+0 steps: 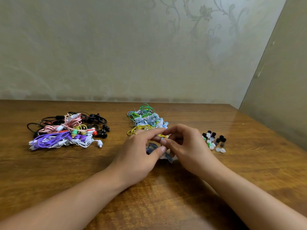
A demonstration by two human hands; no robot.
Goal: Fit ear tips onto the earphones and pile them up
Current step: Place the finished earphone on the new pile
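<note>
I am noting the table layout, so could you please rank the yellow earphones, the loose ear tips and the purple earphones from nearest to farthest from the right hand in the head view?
From the right hand:
1. Yellow earphones, just behind its fingertips, mid-table.
2. Loose ear tips, to its right.
3. Purple earphones, in the far-left pile.
</note>
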